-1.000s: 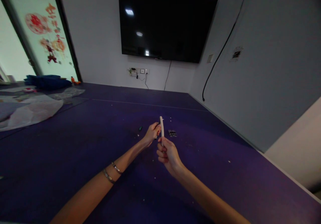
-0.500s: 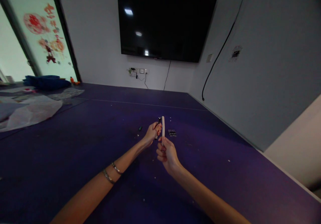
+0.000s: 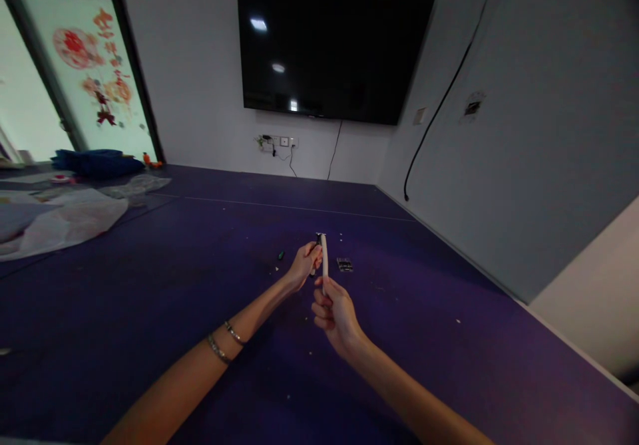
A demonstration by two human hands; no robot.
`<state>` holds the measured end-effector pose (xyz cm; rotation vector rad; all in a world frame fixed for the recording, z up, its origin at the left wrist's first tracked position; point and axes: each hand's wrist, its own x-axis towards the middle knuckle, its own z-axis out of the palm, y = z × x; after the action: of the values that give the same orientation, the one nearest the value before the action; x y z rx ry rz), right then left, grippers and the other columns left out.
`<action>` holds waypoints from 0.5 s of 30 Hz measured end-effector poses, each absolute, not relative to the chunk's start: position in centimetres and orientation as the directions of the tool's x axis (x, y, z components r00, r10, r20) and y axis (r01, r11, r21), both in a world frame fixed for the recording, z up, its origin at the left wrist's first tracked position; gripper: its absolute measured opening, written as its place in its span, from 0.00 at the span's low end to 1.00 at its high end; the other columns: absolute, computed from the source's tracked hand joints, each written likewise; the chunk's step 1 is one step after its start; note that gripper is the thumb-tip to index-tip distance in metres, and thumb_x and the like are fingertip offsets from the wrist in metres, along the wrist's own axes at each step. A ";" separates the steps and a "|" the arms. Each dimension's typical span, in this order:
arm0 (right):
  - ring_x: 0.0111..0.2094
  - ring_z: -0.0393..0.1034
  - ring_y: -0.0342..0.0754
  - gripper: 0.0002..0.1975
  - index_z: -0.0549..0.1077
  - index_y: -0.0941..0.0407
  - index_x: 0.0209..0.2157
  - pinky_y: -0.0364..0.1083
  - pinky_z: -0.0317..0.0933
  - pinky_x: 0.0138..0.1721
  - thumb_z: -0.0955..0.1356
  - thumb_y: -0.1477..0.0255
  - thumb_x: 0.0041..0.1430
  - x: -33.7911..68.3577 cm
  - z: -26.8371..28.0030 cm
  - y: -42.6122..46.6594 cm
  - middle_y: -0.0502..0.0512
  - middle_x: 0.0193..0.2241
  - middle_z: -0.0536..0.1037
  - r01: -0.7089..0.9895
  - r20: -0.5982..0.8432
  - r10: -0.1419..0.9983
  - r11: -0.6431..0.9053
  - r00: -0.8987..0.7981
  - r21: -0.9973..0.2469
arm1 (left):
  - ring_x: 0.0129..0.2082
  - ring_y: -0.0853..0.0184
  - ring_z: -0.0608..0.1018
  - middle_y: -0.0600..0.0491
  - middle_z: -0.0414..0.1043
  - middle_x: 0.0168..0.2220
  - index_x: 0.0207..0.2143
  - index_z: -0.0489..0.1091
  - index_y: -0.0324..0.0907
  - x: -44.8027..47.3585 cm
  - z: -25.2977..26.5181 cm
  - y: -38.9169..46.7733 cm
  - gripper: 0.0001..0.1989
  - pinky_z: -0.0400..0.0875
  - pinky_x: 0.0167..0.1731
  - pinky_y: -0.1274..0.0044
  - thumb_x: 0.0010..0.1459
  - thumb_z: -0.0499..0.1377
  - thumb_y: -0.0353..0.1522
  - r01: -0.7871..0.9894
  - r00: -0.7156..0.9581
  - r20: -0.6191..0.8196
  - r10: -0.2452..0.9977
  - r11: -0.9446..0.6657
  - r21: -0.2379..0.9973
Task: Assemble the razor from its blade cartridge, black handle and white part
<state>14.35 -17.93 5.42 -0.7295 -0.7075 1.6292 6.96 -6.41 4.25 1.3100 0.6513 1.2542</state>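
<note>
In the head view, my left hand [image 3: 304,263] is closed around a small, dark, T-headed tool [image 3: 318,237] with a narrow metallic crosspiece on top. Its exact kind is too small to tell. Lower down, my right hand [image 3: 337,312] pinches the bottom end of a slim cream-white stick [image 3: 325,255], which stands nearly upright. The stick's upper end is at the tool's head and seems to touch it. My fingers hide most of the tool's handle and the stick's lower tip.
Right of the stick, a small clear packet with dark contents [image 3: 344,265] lies on the purple floor [image 3: 224,378]. A small dark-green object [image 3: 281,255] lies left, among white scraps. Plastic sheeting [image 3: 84,219] spreads far left. A black cable [image 3: 439,109] hangs on the right wall.
The stick's top has come down slightly and left to the tool's head, closing the gap between them. The left hand has barely moved, and the view has shifted a little.
</note>
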 end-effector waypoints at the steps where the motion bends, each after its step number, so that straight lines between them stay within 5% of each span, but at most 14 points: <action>1: 0.13 0.35 0.33 0.14 0.61 0.54 0.30 0.36 0.28 0.13 0.68 0.61 0.48 14.4 5.7 -18.1 0.38 0.14 0.49 -0.611 -0.078 0.986 -0.151 -0.145 -0.777 | 0.14 0.79 0.58 0.61 0.55 0.17 0.23 0.59 0.39 6.9 4.2 -6.3 0.12 0.51 0.14 0.85 0.52 0.56 0.37 -0.307 0.275 0.281 0.920 -0.193 0.932; 8: 0.11 0.41 0.34 0.12 0.65 0.52 0.34 0.37 0.34 0.12 0.66 0.62 0.49 17.0 9.9 -15.4 0.39 0.15 0.55 -0.478 0.179 0.984 0.154 -0.006 -0.865 | 0.11 0.79 0.55 0.62 0.53 0.16 0.29 0.62 0.40 6.7 3.9 -6.3 0.10 0.48 0.11 0.85 0.53 0.54 0.38 -0.330 0.361 0.192 0.912 -0.068 0.942; 11: 0.16 0.56 0.36 0.12 0.69 0.55 0.31 0.38 0.47 0.15 0.67 0.62 0.46 19.3 10.5 -12.0 0.45 0.20 0.66 -0.198 0.240 0.970 0.244 0.042 -0.949 | 0.10 0.80 0.54 0.62 0.53 0.16 0.29 0.62 0.39 6.8 4.3 -6.6 0.08 0.44 0.10 0.85 0.53 0.54 0.36 -0.325 0.358 0.097 0.928 0.026 0.945; 15: 0.21 0.61 0.40 0.14 0.75 0.58 0.28 0.41 0.53 0.23 0.66 0.62 0.45 22.6 9.6 -7.6 0.49 0.21 0.69 0.275 0.358 0.931 0.326 0.071 -0.904 | 0.09 0.80 0.53 0.62 0.53 0.15 0.30 0.62 0.38 7.0 4.9 -7.1 0.07 0.41 0.10 0.84 0.54 0.52 0.34 -0.320 0.309 -0.043 0.950 0.146 0.936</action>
<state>22.62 -7.61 9.63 -1.1756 -1.4503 0.7223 7.00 -7.05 4.93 1.0152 0.7868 1.0653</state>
